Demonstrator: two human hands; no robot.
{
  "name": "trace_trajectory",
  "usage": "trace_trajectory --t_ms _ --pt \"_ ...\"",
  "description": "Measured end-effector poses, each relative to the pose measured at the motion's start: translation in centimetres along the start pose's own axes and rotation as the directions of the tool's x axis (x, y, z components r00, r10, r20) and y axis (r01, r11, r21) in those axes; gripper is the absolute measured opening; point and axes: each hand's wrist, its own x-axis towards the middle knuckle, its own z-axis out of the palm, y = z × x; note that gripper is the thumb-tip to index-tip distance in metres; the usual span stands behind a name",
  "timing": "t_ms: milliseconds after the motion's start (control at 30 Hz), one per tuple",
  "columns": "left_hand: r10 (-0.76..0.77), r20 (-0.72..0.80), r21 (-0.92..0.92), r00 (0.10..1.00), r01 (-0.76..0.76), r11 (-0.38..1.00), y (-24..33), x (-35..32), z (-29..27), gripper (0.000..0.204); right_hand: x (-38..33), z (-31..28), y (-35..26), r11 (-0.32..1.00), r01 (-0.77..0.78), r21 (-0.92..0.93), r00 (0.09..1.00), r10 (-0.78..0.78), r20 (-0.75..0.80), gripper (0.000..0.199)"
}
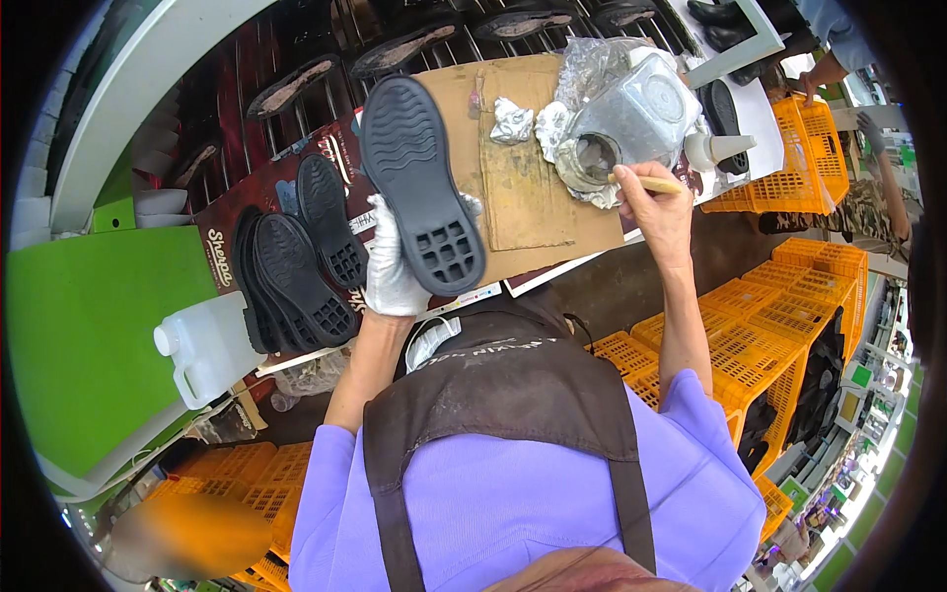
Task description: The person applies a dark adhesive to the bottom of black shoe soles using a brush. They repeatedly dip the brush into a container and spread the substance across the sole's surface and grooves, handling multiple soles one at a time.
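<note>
My left hand (392, 264), in a white glove, holds a black rubber shoe sole (422, 183) tread-up over the bench. My bare right hand (654, 205) grips a wooden-handled brush (653, 184) whose tip dips into the round opening of a foil-wrapped metal glue can (631, 118). Under both lies a brown cardboard sheet (523, 187). A stack of several black soles (296, 266) rests just left of my gloved hand.
A white plastic jug (205, 347) stands at the bench's left end. Crumpled foil wads (513, 122) and a white squeeze bottle (720, 148) sit near the can. More soles lie on the conveyor rack (395, 44) behind. Orange crates (769, 326) are stacked at right, another person's arm (824, 69) beyond.
</note>
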Motion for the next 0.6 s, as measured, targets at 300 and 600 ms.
trace_trajectory --t_ms 300,600 --pt "0.192 0.099 0.334 0.976 -0.214 0.918 -0.3 1.2 -0.6 0.059 1.3 -3.0 -2.7 0.937 0.288 -0.196 0.931 -0.225 0.289 0.013" --pt "0.315 0.178 0.625 0.932 -0.354 0.696 0.1 2.3 -1.2 0.054 3.3 -5.4 -4.1 0.868 0.426 -0.254 0.724 -0.159 0.671 0.015"
